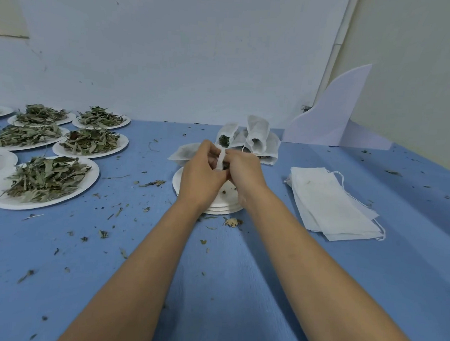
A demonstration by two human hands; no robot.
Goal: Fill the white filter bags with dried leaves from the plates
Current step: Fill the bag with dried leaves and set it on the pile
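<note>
1. Your left hand (201,174) and right hand (244,171) meet at the centre of the frame, knuckles up, fingers curled inward.
2. Both hands pinch one white bag (221,158) between them. Only a narrow, crumpled strip of it shows between your fingers, so you cannot tell how full it is.
3. The hands hover just above a stack of plates (225,205) at the centre, which carries only a few leaf scraps.
4. Behind your hands, upper centre, lies a heap of filled bags (257,139). One of them gapes open and shows dark green leaf inside.
5. To the right of centre, a flat pile of empty bags (328,200) rests on the table (213,286), drawstrings trailing off its right edge.
6. At the left of the frame sit several leaf plates, each heaped with dried leaves (47,178):
   - the nearest plate (8,202) is at middle left;
   - two more (90,153) lie behind it;
   - further ones line the back edge at upper left, some cut off by the frame.
7. Leaf crumbs (152,184) are scattered over the blue table, thickest between the leaf plates and your forearms.
8. A white board (332,113) stands upright at the upper right, against the wall.
</note>
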